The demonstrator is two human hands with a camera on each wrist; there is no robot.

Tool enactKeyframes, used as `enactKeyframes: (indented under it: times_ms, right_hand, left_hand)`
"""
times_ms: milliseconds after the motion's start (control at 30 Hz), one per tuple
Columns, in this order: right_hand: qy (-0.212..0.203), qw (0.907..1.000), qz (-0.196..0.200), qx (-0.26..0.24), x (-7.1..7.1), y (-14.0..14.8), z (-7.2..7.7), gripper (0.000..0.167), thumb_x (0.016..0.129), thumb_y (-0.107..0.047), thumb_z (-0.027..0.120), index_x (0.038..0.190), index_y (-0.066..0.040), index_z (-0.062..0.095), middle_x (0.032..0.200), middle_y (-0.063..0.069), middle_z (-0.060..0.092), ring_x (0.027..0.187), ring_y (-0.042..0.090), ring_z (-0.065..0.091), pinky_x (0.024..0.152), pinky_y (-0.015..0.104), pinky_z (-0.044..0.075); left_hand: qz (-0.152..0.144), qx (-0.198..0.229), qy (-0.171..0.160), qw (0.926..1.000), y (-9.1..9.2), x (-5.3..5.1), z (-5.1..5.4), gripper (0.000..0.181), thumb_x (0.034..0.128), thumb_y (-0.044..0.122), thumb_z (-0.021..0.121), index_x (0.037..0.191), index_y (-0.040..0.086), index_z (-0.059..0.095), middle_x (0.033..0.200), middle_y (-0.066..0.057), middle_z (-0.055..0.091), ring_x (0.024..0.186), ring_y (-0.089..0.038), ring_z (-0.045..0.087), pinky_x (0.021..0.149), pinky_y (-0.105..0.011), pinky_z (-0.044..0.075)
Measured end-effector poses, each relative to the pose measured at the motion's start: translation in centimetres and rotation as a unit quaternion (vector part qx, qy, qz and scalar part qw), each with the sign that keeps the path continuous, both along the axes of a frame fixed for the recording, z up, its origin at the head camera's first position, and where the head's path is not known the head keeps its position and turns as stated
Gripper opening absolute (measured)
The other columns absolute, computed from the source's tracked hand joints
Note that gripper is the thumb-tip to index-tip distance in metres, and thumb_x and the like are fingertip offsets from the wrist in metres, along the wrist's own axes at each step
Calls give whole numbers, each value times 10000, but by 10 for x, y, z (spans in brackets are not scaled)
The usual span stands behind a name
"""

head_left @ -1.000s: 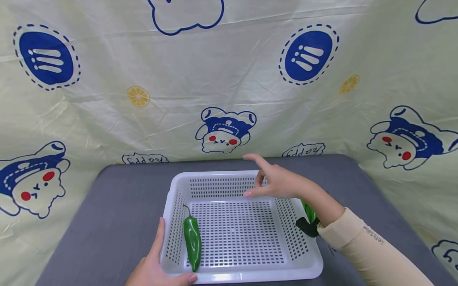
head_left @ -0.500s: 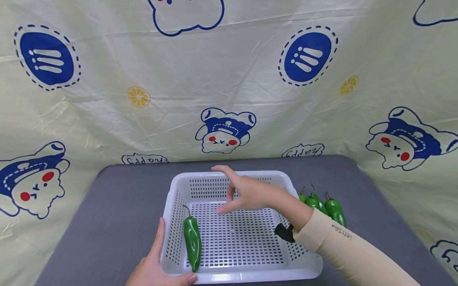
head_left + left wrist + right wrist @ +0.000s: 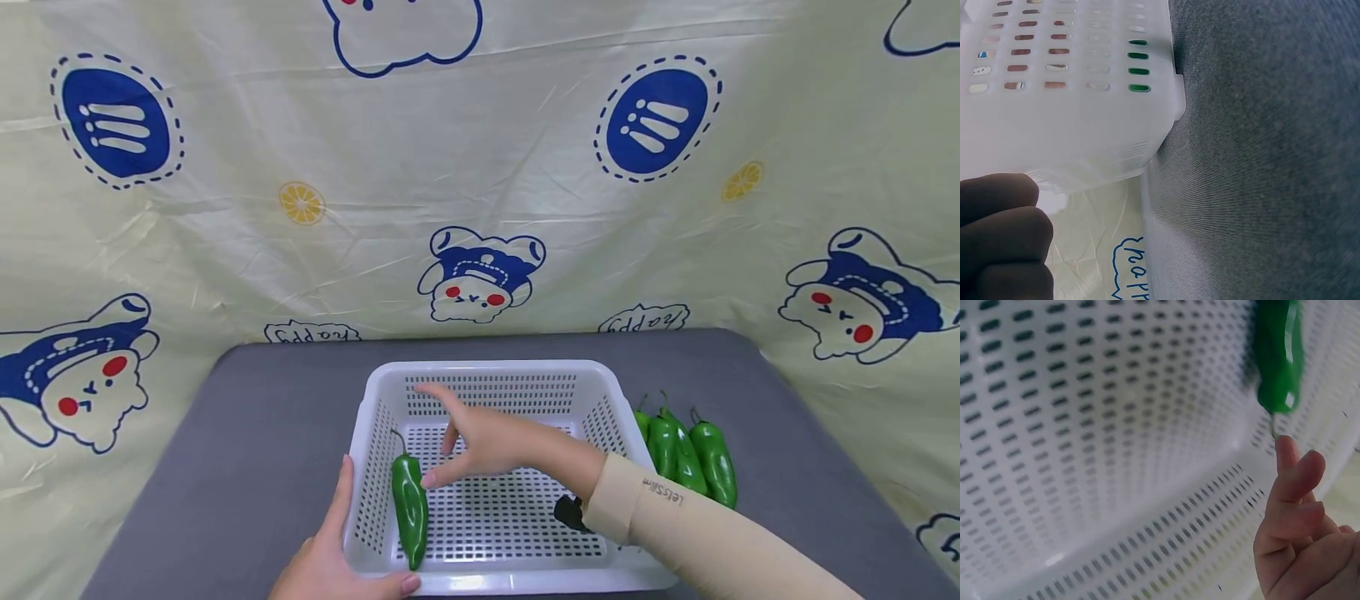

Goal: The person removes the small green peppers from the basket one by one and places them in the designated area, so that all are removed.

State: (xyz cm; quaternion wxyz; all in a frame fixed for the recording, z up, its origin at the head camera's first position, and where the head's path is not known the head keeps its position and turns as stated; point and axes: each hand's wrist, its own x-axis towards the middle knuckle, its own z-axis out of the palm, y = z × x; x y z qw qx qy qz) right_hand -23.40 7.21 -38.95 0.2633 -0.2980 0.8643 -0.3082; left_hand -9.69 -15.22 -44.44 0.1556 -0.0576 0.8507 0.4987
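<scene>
A long green chili pepper (image 3: pixel 410 510) lies along the left side inside a white perforated plastic basket (image 3: pixel 498 580), stem toward the back. My left hand (image 3: pixel 321 557) grips the basket's front-left corner, thumb over the front rim. In the left wrist view, the fingers (image 3: pixel 1007 236) sit against the basket's outer wall, and green shows through its slots. My right hand (image 3: pixel 483 440) hovers over the basket just right of the pepper, thumb and forefinger spread, holding nothing. In the right wrist view, the pepper (image 3: pixel 1280 359) hangs beyond the fingertips, its stem appearing close to one.
Several more green peppers (image 3: pixel 712 462) lie on the grey tabletop (image 3: pixel 277 417) to the right of the basket, partly hidden by the right sleeve (image 3: pixel 667 517). A printed curtain (image 3: pixel 480 150) rises behind the table.
My right hand has moved left across the basket, from its back right side to near the pepper. The peppers on the right have come into view. My left hand has stayed at the corner.
</scene>
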Motion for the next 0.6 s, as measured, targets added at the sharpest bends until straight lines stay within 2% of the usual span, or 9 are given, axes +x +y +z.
enactKeyframes:
  times_ms: [167,333,467,533,600]
  right_hand:
    - [-248,9996,16,-120,7,-6,-18,1123,760,-464,836,1558,-444,46,901,-44,644,741,122,629,661,282,534]
    - [-292,9991,309,-88,15,-17,-38,1134,765,-430,843,1573,-380,48,816,-55,651,699,81,616,647,245,511]
    - [-350,9980,514,-103,20,-27,-50,1160,750,-419,858,1575,-369,44,1030,-25,655,810,21,607,749,211,507]
    - [-343,9978,556,-109,21,-31,-53,1169,739,-422,867,1572,-375,49,1185,2,611,886,3,589,805,205,499]
    - [-237,9977,630,-86,22,-35,-55,1169,734,-431,868,1570,-366,54,1261,10,565,925,-4,572,834,204,494]
  left_hand:
    - [-30,109,23,9999,0,-1,0,1406,674,388,901,1559,376,-191,1250,-181,652,895,-190,663,693,-342,526]
    - [-67,83,42,9999,0,-1,-1,1398,682,384,896,1567,348,-186,1290,-169,637,895,-176,658,693,-332,522]
    - [8,57,-5,10000,-1,-2,-3,1394,677,391,896,1569,355,-174,1392,-205,563,947,-214,658,699,-361,533]
    - [64,30,-71,10000,-1,-2,-2,1388,674,412,894,1567,371,-168,1448,-219,512,998,-241,654,708,-376,537]
    - [114,-3,-142,9998,-2,-3,-2,1382,675,429,891,1566,382,-164,1470,-225,487,1039,-265,647,719,-393,542]
